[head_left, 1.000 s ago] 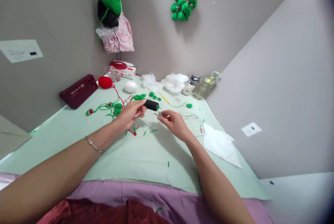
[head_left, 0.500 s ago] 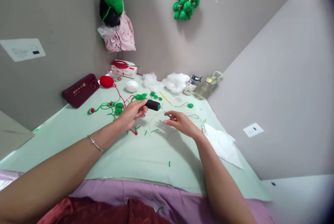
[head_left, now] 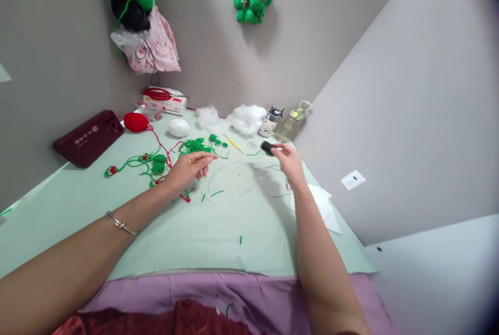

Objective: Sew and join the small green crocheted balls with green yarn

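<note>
A black spool of thread [head_left: 267, 147] is held in my right hand [head_left: 289, 162], above the far right of the table. My left hand [head_left: 191, 169] hovers left of centre, thumb and fingers pressed together; whatever is between the fingertips is too small to make out. Just beyond it lies a tangle of green yarn [head_left: 196, 146]. Between the hands, thin loose threads [head_left: 253, 188] curve over the pale green table cover [head_left: 187, 244]. A yellow crochet hook [head_left: 234, 143] lies farther back. Green crocheted pieces [head_left: 158, 164] rest beside my left wrist.
Along the back are a red yarn ball [head_left: 136, 122], a white ball [head_left: 178, 128], fluffy white stuffing [head_left: 247, 119], a pen cup [head_left: 268, 125] and a water bottle [head_left: 290, 124]. A dark red phone [head_left: 89, 138] leans at left. White paper [head_left: 322, 210] lies under my right forearm.
The black spool has passed from my left hand to my right hand, which has moved away toward the bottle. My left hand stays near the green yarn. The view has turned right.
</note>
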`<state>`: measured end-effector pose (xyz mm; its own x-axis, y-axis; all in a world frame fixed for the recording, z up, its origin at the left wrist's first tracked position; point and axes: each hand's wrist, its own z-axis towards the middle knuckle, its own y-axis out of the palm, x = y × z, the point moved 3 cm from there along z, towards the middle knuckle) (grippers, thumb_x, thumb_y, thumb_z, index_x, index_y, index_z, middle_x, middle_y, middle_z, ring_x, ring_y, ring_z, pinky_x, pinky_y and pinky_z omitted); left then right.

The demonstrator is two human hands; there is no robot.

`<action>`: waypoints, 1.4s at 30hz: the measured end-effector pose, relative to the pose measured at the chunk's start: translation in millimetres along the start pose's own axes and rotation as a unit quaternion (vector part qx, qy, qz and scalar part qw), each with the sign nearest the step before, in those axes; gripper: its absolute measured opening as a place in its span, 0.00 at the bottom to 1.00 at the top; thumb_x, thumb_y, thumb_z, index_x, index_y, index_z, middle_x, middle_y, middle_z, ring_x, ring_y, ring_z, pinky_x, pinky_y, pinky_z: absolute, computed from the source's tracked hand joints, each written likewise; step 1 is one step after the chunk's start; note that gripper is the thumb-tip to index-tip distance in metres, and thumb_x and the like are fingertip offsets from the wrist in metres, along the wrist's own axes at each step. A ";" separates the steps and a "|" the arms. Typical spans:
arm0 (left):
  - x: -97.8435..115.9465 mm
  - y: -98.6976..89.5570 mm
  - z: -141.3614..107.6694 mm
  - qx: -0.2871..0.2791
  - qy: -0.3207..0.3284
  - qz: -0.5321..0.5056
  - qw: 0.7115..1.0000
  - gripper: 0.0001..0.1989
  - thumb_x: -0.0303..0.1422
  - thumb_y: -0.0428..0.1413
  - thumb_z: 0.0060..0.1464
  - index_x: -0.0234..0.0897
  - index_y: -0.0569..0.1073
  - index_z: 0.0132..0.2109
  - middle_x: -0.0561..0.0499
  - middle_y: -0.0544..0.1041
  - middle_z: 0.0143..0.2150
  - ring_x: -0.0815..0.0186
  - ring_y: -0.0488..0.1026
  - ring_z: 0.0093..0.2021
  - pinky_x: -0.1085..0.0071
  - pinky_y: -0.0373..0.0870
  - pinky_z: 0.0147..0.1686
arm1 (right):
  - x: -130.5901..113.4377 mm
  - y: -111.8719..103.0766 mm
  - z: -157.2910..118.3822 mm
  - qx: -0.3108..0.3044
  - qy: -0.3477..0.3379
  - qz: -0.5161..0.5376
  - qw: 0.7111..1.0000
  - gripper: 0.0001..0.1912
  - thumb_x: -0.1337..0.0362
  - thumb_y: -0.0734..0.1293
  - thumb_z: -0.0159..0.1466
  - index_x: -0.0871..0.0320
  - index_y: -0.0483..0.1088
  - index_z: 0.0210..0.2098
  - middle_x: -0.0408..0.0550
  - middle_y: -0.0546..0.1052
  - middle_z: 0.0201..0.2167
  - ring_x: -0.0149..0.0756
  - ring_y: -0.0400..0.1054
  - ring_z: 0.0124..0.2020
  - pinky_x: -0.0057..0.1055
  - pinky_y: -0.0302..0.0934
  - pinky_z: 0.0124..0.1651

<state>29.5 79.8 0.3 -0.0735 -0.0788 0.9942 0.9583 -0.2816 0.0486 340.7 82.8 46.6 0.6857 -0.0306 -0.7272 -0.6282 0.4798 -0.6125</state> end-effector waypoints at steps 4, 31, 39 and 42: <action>-1.2 -3.4 2.9 -0.009 0.043 0.131 0.990 0.07 0.36 0.62 0.50 0.38 0.81 0.32 0.52 0.74 0.25 0.69 0.63 0.24 0.74 0.58 0.26 | 50.9 -58.5 20.2 0.105 0.072 -0.087 0.988 0.23 0.56 0.67 0.57 0.67 0.76 0.45 0.56 0.75 0.30 0.44 0.65 0.33 0.39 0.56 0.37; -3.6 4.9 -2.2 -0.086 0.048 0.163 0.982 0.03 0.31 0.55 0.55 0.38 0.73 0.33 0.52 0.73 0.32 0.65 0.66 0.32 0.70 0.62 0.35 | -62.5 45.2 -85.5 -0.392 -0.247 -0.374 0.804 0.09 0.74 0.65 0.59 0.58 0.76 0.33 0.52 0.77 0.38 0.36 0.68 0.31 0.31 0.49 0.31; -9.2 14.2 -4.6 -0.037 -0.069 -0.137 0.987 0.10 0.34 0.66 0.49 0.36 0.74 0.35 0.51 0.79 0.33 0.70 0.74 0.33 0.72 0.70 0.41 | -67.1 53.7 -80.2 -0.370 -0.194 -0.092 0.904 0.04 0.71 0.62 0.61 0.57 0.66 0.31 0.43 0.73 0.27 0.31 0.65 0.26 0.29 0.54 0.32; -15.0 16.6 -6.1 -0.024 -0.096 -0.212 0.972 0.14 0.32 0.67 0.49 0.35 0.76 0.43 0.50 0.81 0.35 0.70 0.77 0.36 0.72 0.72 0.45 | -65.3 53.2 -70.2 -0.342 -0.077 0.192 0.917 0.03 0.65 0.64 0.62 0.57 0.65 0.34 0.42 0.75 0.27 0.30 0.68 0.25 0.29 0.60 0.32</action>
<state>44.8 70.5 -14.4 -0.4027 0.2328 0.8852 0.8382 -0.2949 0.4588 236.7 48.8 39.8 0.3765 0.1739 -0.9100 -0.8816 -0.2347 -0.4096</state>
